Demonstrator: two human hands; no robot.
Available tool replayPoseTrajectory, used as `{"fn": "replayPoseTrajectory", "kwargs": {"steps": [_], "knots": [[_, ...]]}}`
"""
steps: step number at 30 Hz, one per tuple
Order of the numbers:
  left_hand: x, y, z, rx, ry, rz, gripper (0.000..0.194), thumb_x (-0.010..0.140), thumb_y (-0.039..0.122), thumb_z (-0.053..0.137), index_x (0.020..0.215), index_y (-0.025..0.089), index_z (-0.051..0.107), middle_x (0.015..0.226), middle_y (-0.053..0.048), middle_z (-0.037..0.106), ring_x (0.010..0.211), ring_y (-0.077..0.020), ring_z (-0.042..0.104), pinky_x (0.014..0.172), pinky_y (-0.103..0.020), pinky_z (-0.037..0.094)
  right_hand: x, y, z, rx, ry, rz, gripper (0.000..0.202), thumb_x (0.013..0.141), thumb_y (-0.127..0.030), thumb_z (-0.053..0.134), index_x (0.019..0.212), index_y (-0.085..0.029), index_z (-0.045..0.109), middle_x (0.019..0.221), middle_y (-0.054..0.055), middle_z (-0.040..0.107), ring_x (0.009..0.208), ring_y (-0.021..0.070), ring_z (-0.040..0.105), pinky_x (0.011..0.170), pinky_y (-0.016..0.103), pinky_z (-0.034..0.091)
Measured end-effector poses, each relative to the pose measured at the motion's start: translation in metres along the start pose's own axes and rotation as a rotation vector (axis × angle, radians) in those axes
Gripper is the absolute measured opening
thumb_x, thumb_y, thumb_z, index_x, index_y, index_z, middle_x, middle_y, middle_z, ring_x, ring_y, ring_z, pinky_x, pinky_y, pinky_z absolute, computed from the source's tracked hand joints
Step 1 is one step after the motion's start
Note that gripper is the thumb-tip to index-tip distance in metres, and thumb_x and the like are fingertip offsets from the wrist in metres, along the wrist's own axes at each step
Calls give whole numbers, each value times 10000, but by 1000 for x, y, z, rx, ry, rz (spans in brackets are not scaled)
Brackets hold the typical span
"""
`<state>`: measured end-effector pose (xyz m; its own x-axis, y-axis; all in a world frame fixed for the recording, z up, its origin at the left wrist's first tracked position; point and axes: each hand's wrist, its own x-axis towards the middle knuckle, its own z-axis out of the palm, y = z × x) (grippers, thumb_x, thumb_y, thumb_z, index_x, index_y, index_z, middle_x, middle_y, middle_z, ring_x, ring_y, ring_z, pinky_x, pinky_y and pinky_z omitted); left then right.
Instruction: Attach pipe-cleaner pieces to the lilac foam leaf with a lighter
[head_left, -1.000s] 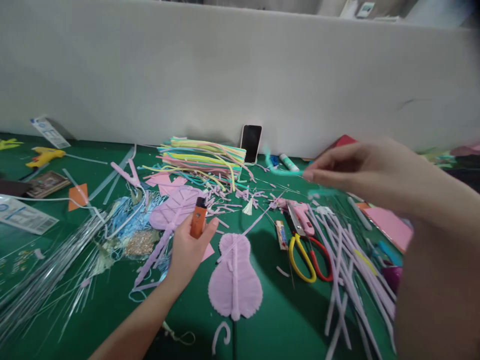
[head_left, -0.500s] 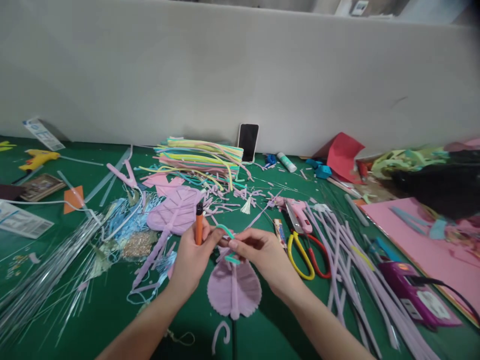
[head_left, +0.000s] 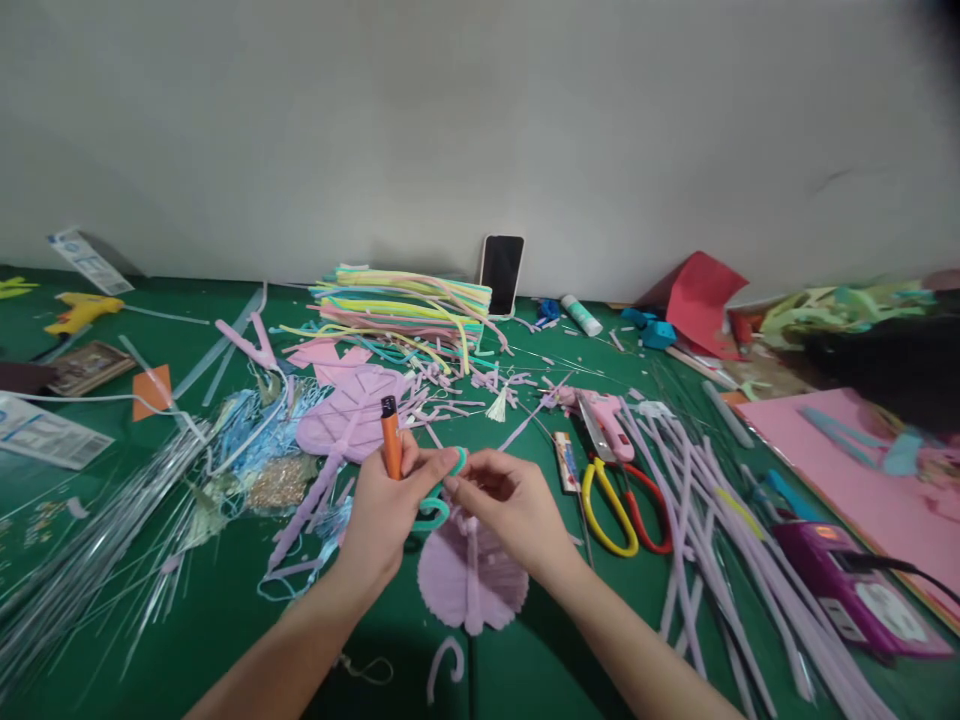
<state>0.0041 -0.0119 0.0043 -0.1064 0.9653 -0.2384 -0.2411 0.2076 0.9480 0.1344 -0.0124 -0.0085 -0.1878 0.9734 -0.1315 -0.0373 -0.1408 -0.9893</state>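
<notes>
Just above the lilac gourd-shaped piece (head_left: 474, 585), both hands work one teal pipe cleaner (head_left: 433, 516). Left hand (head_left: 379, 510): fingers closed, thumb and index pinching the strip, orange lighter (head_left: 391, 445) also held upright, slightly tilted, in the same grip. Right hand (head_left: 526, 512): fingers closed on the strip too, fingertips partly hidden. Teal strip is bent, loop hanging at the upper left of the gourd piece, which lies flat on the green surface (head_left: 540, 670), top part covered by hands. Lilac curl (head_left: 433, 675) just below the gourd piece. Scissors (head_left: 600, 460) and pink glue gun (head_left: 616, 432) to its upper right, lilac pipe cleaners (head_left: 720, 560) farther right. Multicolored bundle (head_left: 405, 310) and phone (head_left: 501, 275) well beyond it.
</notes>
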Motion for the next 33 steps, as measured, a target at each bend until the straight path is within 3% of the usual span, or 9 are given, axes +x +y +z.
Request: {"fn": "replayPoseTrajectory", "kwargs": {"steps": [5,9,11,14,18,22,27,30,33], "knots": [[-1,-5,3,-31,-45,40,499,673,279,774,602,202,287,558,71,475,676,-105,578,651,-199,419,-3,9,0,-182,152,-157,174,782,-342,657,723,-179,646,661,6,654,597,121,579,574,235,454],[2,-2,-2,0,-89,-16,519,654,296,785,589,200,279,547,81,422,627,-94,544,628,-198,402,-3,9,-7,-394,317,-400,165,747,-280,711,881,-203,655,719,-7,623,605,115,531,573,241,447],[3,1,-6,65,-164,-70,528,644,320,793,584,199,283,541,86,390,585,-86,508,596,-196,387,-2,7,-13,-465,255,-526,258,740,-239,722,992,-228,668,798,8,631,678,130,556,622,257,470],[4,4,-10,145,-254,-110,534,650,365,790,583,197,289,526,96,353,542,-73,467,556,-185,359,2,5,-23,-476,86,-607,163,759,-195,706,914,-242,715,830,22,644,744,137,591,654,258,487],[3,8,-11,150,-328,-140,514,647,366,794,614,202,308,572,69,520,613,-107,577,607,-207,416,3,1,-31,-344,83,-518,41,749,-225,721,788,-217,712,767,17,658,694,128,595,614,248,488],[3,13,-9,116,-351,-133,504,656,316,799,617,204,309,553,64,565,621,-110,609,584,-190,426,2,-4,-34,-130,134,-312,130,670,-279,790,707,-197,697,662,-3,651,601,108,586,548,223,475],[2,15,-9,-1,-444,-200,517,658,326,808,611,197,310,548,68,548,573,-80,579,530,-160,430,2,-2,-32,271,-146,-49,270,701,-334,774,942,-221,726,618,-30,658,491,63,561,484,179,473],[0,15,-8,-38,-501,-277,510,661,314,809,618,198,315,554,65,531,617,-105,615,511,-163,450,3,2,-29,425,-230,-9,230,670,-362,795,796,-187,714,569,-24,658,450,62,563,443,166,469],[-2,15,-8,-42,-554,-339,496,675,313,798,626,203,316,587,43,565,668,-133,647,475,-158,444,4,3,-30,439,-244,-18,245,643,-348,814,697,-173,651,528,-26,648,417,75,567,405,164,465]]}}
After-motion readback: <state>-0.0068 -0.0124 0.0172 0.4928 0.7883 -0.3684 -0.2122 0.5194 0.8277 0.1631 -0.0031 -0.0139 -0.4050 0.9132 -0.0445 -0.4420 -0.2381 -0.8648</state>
